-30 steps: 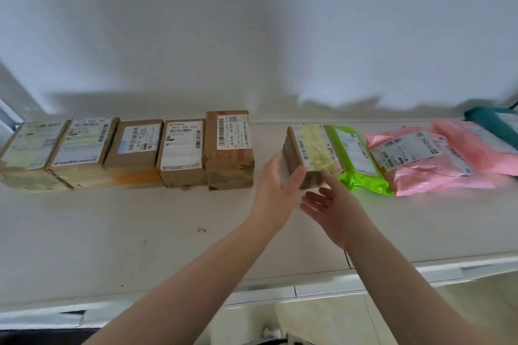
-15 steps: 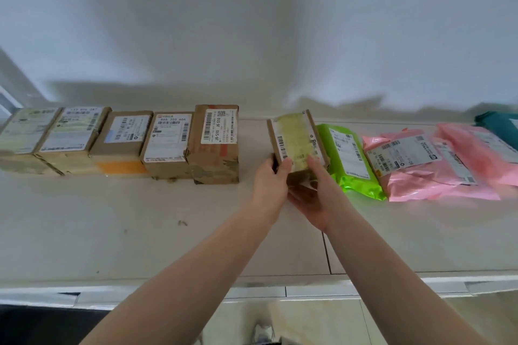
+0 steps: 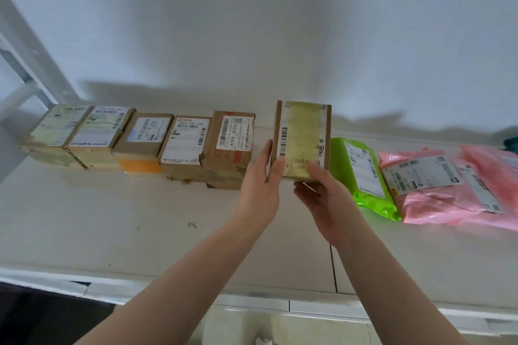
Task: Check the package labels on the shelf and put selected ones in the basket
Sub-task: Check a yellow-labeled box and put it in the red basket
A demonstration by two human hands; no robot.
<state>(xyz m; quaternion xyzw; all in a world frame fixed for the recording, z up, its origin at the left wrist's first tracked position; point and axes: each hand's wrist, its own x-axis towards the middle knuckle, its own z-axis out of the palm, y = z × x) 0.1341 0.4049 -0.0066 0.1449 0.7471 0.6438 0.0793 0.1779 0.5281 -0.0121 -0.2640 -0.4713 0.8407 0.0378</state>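
Note:
A small cardboard box with a yellowed label (image 3: 304, 137) is held up off the white shelf (image 3: 112, 218), its label face tilted toward me. My left hand (image 3: 260, 176) grips its lower left edge and my right hand (image 3: 322, 193) supports it from below at the lower right. To its left, a row of several brown labelled boxes (image 3: 179, 145) lies on the shelf. To its right lie a green mailer bag (image 3: 364, 176) and pink mailer bags (image 3: 448, 193). No basket is in view.
A white wall rises behind the shelf. A grey shelf upright (image 3: 25, 64) stands at the far left. A teal package (image 3: 511, 143) peeks in at the right edge. The shelf's front edge (image 3: 252, 300) runs below my arms, with tiled floor beneath.
Both hands closed on the yellowed-label box and lifted it off the shelf, turning its label up toward me. The other packages stayed put.

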